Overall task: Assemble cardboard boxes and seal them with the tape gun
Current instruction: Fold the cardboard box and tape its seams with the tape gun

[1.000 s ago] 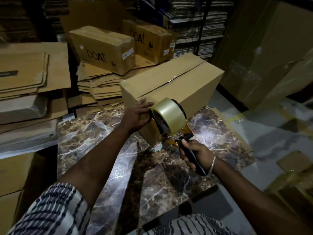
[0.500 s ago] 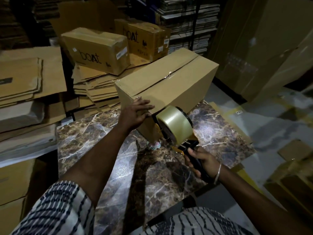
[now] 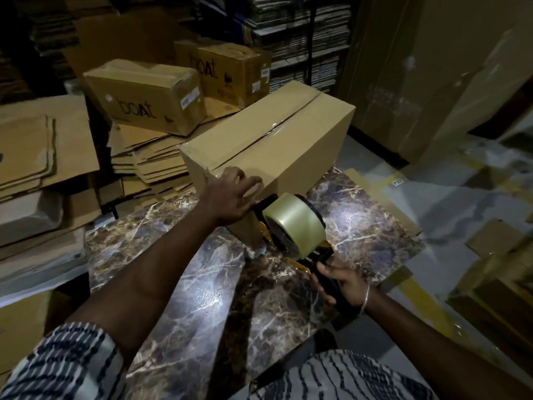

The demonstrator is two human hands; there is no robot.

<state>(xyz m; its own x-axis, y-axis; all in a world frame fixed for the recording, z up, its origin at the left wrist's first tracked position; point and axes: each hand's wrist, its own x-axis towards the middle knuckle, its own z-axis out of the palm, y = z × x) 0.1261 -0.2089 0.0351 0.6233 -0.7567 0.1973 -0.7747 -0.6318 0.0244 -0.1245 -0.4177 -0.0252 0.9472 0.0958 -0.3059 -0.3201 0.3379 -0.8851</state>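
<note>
Box (image 3: 274, 145) sitting on the marble table (image 3: 178, 284), far end, long side running away toward the upper right. Top flaps folded down, seam along the middle with a bit of shiny tape about halfway. Near end face mostly covered by the left hand (image 3: 230, 194), fingers spread out flat and pressing against the cardboard right at the near top edge, arm stretched out straight from the striped sleeve (image 3: 57, 365). Not gripping anything, just pushing flat.

Tape gun (image 3: 291, 229) right beside that hand, low against the near end of the box, clear tape roll facing the camera, yellow metal bits under it. Can't tell if the blade end is actually touching the cardboard, too dark down there. Right hand (image 3: 343, 281) wrapped tight round the black handle, bangle on the wrist, forearm coming in from the lower right.

Behind the box, two closed boat cartons (image 3: 150, 96) on a pile of flattened cardboard (image 3: 150, 160). More flat sheets (image 3: 37, 145) stacked on the left. Shelves (image 3: 302, 39) packed with flat stock at the back, pretty murky.
</note>
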